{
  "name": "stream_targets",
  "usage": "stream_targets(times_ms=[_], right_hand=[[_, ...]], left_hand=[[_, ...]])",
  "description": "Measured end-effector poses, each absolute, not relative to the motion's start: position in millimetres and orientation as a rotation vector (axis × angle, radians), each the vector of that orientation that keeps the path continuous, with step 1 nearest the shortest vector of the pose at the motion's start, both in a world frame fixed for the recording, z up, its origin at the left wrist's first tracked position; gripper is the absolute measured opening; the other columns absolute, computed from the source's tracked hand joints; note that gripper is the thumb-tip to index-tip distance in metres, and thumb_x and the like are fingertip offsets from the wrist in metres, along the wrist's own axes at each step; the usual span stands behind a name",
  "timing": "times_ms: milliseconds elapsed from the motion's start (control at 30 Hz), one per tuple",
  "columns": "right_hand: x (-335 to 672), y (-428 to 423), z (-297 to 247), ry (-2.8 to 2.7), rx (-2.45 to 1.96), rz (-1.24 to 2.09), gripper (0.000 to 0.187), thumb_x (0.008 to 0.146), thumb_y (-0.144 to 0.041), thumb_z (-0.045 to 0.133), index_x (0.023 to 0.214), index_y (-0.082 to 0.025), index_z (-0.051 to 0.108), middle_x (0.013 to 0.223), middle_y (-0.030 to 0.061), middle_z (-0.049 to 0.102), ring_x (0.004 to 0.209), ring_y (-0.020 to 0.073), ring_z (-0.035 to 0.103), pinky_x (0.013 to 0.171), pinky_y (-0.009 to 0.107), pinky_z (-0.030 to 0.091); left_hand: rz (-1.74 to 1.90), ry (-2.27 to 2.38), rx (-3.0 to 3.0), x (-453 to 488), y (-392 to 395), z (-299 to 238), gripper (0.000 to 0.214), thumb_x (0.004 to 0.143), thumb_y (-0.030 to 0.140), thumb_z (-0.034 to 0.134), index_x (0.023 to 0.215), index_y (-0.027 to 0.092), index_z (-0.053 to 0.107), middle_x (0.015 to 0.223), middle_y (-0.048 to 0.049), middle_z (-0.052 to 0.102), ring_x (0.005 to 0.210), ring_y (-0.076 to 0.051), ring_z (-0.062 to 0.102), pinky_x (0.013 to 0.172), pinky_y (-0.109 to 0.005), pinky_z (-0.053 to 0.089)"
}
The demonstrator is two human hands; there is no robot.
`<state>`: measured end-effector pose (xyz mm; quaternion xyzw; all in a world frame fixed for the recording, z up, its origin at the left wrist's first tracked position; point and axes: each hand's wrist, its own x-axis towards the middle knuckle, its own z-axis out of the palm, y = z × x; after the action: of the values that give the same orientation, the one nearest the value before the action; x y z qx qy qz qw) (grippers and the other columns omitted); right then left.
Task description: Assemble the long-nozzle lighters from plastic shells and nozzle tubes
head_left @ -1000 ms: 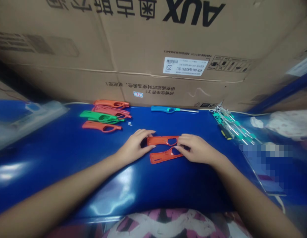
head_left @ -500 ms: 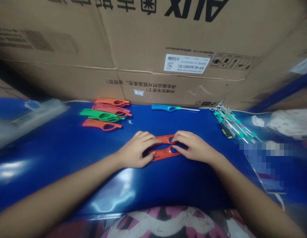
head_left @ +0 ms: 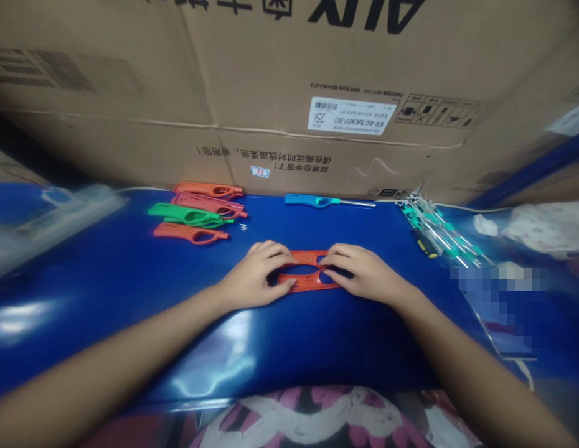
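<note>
Two orange lighter casing halves lie side by side on the blue tabletop (head_left: 345,348), inner faces up: the far half (head_left: 308,256) and the near half (head_left: 312,282). My left hand (head_left: 256,274) grips their left ends, fingers on the far half and thumb on the near one. At the trigger-hole ends, my right hand (head_left: 364,270) pinches both halves, its fingertips partly covering them. The two pieces almost touch at the right, with a gap between them at the left.
Several orange, red and green lighter casings (head_left: 191,233) are stacked at the back left, beside small white pins (head_left: 243,228). A blue long-necked lighter (head_left: 308,200) lies by the cardboard box (head_left: 261,93). Metal rods with green parts (head_left: 439,224) and a black-yellow screwdriver (head_left: 424,244) lie right.
The near casing half has shifted slightly left and closer to the far one, with my left thumb moving along. Both hands keep their hold. The view has tilted slightly.
</note>
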<state>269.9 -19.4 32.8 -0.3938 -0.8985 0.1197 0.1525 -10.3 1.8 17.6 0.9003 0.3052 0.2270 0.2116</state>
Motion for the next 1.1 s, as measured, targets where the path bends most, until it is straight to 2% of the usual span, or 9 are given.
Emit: stream_targets(times_ms=[367,700,967,1100], right_hand=[[269,-19,33,-2.573,-1.119,0.294,0.014,0.099,-0.026,0.056,0.101,-0.023,0.069,0.100,0.0057,0.070,0.093,0.0194,0.066,0.080,0.034,0.050],[269,-19,34,-2.565,-1.167,0.270,0.012,0.098,-0.026,0.058,0.099,-0.023,0.069,0.099,0.0056,0.070,0.091,0.0198,0.065,0.079,0.033,0.050],[267,-19,37,-2.535,-1.204,0.248,0.014,0.097,-0.030,0.059,0.103,-0.023,0.070,0.103,0.0060,0.071,0.095,0.0207,0.067,0.081,0.034,0.051],[302,-7,49,-2.097,-1.394,-0.012,0.016,0.096,-0.034,0.059,0.095,-0.023,0.071,0.097,0.0063,0.072,0.091,0.0221,0.067,0.083,0.036,0.052]], left_hand=[[0.673,0.834,2.519,-11,0,18,0.030,0.089,0.033,0.064,0.118,0.023,0.067,0.116,-0.0070,0.068,0.109,-0.025,0.060,0.099,-0.042,0.042],[0.611,0.788,2.611,-11,-1,19,0.056,0.078,0.051,0.076,0.125,0.022,0.064,0.121,-0.0077,0.068,0.111,-0.027,0.058,0.100,-0.043,0.039],[0.607,0.824,2.618,-11,0,17,0.047,0.083,0.045,0.072,0.124,0.022,0.065,0.118,-0.0068,0.069,0.108,-0.025,0.059,0.096,-0.041,0.040],[0.625,0.815,2.616,-11,0,17,0.046,0.084,0.045,0.071,0.123,0.021,0.065,0.119,-0.0070,0.069,0.109,-0.025,0.059,0.096,-0.041,0.040]])
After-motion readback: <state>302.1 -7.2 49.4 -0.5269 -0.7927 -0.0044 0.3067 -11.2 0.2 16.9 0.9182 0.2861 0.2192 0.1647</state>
